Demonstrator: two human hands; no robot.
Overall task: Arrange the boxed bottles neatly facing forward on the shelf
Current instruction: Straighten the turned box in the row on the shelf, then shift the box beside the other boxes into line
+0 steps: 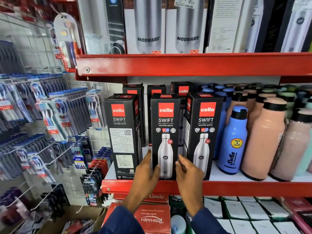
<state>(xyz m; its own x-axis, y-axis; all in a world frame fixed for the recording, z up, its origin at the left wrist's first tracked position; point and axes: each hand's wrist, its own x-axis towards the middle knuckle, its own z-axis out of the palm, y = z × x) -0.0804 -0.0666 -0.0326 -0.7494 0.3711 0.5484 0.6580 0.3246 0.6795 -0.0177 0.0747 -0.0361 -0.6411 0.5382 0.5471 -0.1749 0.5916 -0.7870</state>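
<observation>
Head view, close — facing shelf (185,187)

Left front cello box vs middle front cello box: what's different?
1. The left box shows a panel of printed text and a barcode label; the middle box shows the bottle picture.
2. The left box stands untouched; the middle box has the left hand and right hand at its lower sides.
3. The left box is turned slightly, so its right side panel shows; the middle box faces squarely forward.

Both are black, upright, marked cello SWIFT, in the front row.
</observation>
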